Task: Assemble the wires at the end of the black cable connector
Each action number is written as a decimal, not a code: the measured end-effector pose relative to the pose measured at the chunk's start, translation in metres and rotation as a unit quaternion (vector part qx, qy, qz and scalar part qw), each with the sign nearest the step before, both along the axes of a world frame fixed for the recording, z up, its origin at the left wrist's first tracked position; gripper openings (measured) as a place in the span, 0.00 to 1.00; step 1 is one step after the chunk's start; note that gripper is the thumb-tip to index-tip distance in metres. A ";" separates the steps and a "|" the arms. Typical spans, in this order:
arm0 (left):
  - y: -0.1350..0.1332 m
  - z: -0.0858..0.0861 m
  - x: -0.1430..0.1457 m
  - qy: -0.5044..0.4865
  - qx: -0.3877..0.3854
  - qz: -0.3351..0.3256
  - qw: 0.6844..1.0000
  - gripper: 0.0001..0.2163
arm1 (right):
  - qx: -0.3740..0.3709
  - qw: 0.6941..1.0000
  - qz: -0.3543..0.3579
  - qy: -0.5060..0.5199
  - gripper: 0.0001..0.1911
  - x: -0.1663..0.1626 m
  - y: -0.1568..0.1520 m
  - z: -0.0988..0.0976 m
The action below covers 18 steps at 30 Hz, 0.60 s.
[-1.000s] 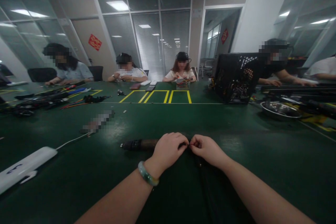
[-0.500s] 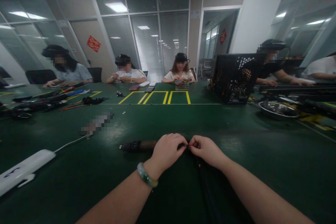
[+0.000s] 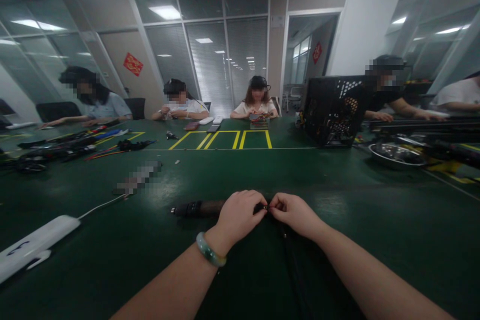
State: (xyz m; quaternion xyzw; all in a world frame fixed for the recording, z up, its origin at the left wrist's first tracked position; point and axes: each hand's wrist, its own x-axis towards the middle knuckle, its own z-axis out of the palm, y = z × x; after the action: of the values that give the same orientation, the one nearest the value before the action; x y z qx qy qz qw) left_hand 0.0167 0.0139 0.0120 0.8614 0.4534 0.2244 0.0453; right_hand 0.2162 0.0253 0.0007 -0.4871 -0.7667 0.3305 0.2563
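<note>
In the head view my left hand (image 3: 240, 217), with a jade-coloured bangle at the wrist, is closed in a pinch on a small dark piece whose end shows a bright glint. My right hand (image 3: 294, 215) meets it fingertip to fingertip, also pinched; what it grips is too small to make out. Behind my left hand lies a dark cylindrical tool (image 3: 198, 208) with a metal tip pointing left, its right part hidden by the hand. A long black cable-like strip (image 3: 290, 260) runs from below my fingers toward the near edge.
At left sit a white power strip (image 3: 41, 245) with a cord and bundles of dark cables (image 3: 56, 147). A black perforated computer case (image 3: 333, 112) and a metal bowl (image 3: 397, 155) stand at right. Several people sit around the green table (image 3: 210, 170).
Both hands stay nearly in place, still pinched together. A bright glint now shows between the fingertips. At far left a person's arm has stretched outward along the table.
</note>
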 end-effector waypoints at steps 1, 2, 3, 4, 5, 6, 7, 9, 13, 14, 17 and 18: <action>0.000 0.000 0.000 0.001 0.000 -0.002 1.000 0.05 | -0.002 1.000 0.001 0.000 0.06 0.000 0.000 0.000; 0.000 0.000 0.000 0.003 0.001 -0.004 1.000 0.05 | -0.003 1.000 0.002 0.001 0.06 0.000 0.000 -0.001; 0.000 0.001 0.000 0.006 0.002 -0.004 1.000 0.05 | -0.003 1.000 0.003 0.003 0.06 0.000 0.000 -0.001; 0.000 0.001 0.000 0.009 0.003 -0.004 1.000 0.04 | -0.001 1.000 0.003 0.004 0.06 0.000 0.000 -0.002; -0.001 0.002 0.000 0.012 0.004 -0.005 1.000 0.04 | -0.001 1.000 0.004 0.004 0.06 -0.001 0.000 -0.002; -0.001 0.002 0.000 0.013 0.005 -0.006 1.000 0.04 | 0.000 1.000 0.004 0.005 0.06 -0.001 0.000 -0.002; -0.001 0.003 0.001 0.014 0.006 -0.007 1.000 0.05 | 0.001 1.000 0.004 0.004 0.06 -0.001 0.000 -0.002; -0.002 0.004 0.001 0.014 0.005 -0.007 1.000 0.05 | -0.001 1.000 0.004 0.004 0.06 -0.001 0.000 -0.002; -0.002 0.004 0.001 0.005 0.001 0.009 1.000 0.06 | -0.002 1.000 0.002 0.011 0.05 0.000 0.001 -0.004; -0.002 0.004 0.001 0.005 0.000 0.013 1.000 0.06 | 0.000 1.000 0.003 0.014 0.05 0.000 0.001 -0.005; -0.002 0.004 0.002 0.011 -0.002 0.011 1.000 0.05 | 0.005 1.000 0.006 0.016 0.05 -0.001 0.002 -0.006; -0.002 0.004 0.002 0.012 -0.001 0.007 1.000 0.05 | 0.005 1.000 0.006 0.014 0.05 -0.001 0.002 -0.006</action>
State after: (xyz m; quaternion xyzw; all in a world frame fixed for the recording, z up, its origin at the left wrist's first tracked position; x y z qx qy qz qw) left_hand 0.0184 0.0117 0.0162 0.8607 0.4605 0.2135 0.0392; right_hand 0.2153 0.0276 -0.0050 -0.4765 -0.7678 0.3347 0.2672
